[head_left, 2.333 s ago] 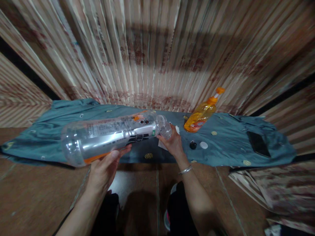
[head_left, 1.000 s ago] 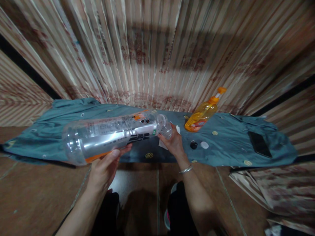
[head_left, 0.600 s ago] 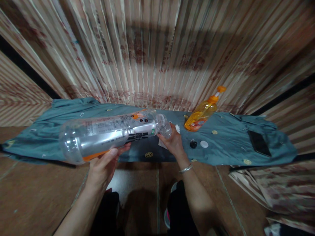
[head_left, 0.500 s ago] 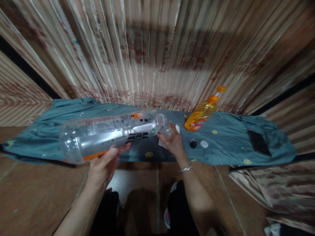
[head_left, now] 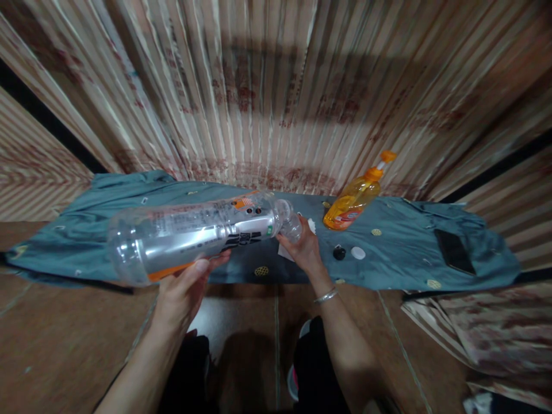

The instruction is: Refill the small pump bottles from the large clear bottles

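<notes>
A large clear plastic bottle (head_left: pixel 185 233) with a silver and orange label lies nearly level in the air, its neck toward the right. My left hand (head_left: pixel 187 284) is closed around its underside near the middle. At its mouth is a small clear plastic bottle (head_left: pixel 293 225), tilted, with my right hand (head_left: pixel 305 244) closed around it. The two mouths meet or nearly meet; I cannot tell whether they touch. Any liquid inside them is too faint to make out. A white paper (head_left: pixel 284 252) lies partly hidden behind my right hand.
On the teal cloth (head_left: pixel 401 247) stands an orange pump bottle (head_left: pixel 351 201). Nearer me lie a black cap (head_left: pixel 339 252) and a white round lid (head_left: pixel 357 253). A dark phone (head_left: pixel 454 251) rests at the right. A striped curtain (head_left: pixel 267 98) hangs behind.
The large bottle has shifted very slightly to the right, its base end a little. My right hand and the small bottle have hardly moved.
</notes>
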Motion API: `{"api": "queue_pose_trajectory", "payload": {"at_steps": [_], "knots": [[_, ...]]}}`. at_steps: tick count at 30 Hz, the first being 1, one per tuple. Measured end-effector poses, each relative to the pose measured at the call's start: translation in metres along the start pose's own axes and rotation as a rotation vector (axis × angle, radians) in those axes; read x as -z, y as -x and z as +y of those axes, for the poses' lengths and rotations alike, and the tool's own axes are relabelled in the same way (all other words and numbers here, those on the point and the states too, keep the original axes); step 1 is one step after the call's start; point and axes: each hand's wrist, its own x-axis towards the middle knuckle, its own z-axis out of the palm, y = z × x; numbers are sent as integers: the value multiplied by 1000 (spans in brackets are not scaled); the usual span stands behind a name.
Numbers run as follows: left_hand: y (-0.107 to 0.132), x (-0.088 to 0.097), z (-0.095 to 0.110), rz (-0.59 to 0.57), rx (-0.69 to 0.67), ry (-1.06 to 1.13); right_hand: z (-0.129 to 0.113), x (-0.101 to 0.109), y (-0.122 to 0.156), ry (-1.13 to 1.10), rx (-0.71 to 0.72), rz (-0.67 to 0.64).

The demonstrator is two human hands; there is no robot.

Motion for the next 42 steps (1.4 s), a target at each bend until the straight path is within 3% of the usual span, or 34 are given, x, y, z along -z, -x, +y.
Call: {"api": "queue_pose_trajectory", "payload": {"at_steps": [42], "knots": [[2, 10, -6, -42, 28, -87, 3, -2, 1, -4, 13, -6]]}}
